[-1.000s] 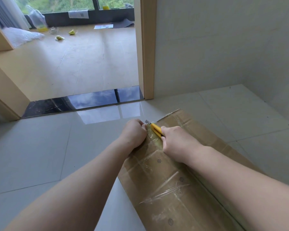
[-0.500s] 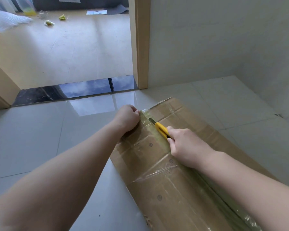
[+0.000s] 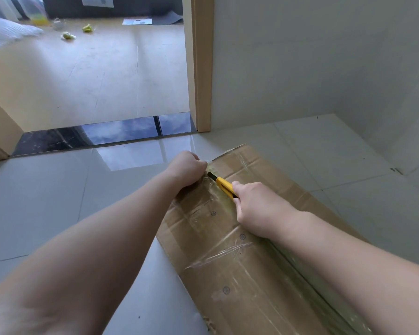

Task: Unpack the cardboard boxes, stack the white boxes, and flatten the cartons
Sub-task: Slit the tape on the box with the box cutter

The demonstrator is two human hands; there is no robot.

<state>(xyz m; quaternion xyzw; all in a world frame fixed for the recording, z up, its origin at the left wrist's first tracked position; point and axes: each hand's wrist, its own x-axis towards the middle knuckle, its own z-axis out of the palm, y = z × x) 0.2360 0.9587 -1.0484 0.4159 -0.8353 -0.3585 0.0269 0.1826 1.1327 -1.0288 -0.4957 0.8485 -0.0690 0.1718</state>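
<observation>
A long brown cardboard box [image 3: 230, 264], sealed with clear tape, lies on the grey tiled floor and runs from the middle toward the lower right. My left hand [image 3: 188, 169] grips the box's far corner with curled fingers. My right hand [image 3: 257, 205] grips a yellow utility knife [image 3: 224, 186] whose dark tip lies on the taped centre seam close to my left hand. No white boxes show.
A wooden door frame [image 3: 202, 68] and a grey wall [image 3: 324, 56] stand behind the box. A dark threshold strip [image 3: 102, 137] leads to a room with a wood floor, where small yellow items [image 3: 68, 35], a white bag [image 3: 7, 30] and papers lie.
My right hand has drawn the knife back along the taped seam, away from the far end. My left hand has kept its hold on the box corner. The camera has shifted slightly.
</observation>
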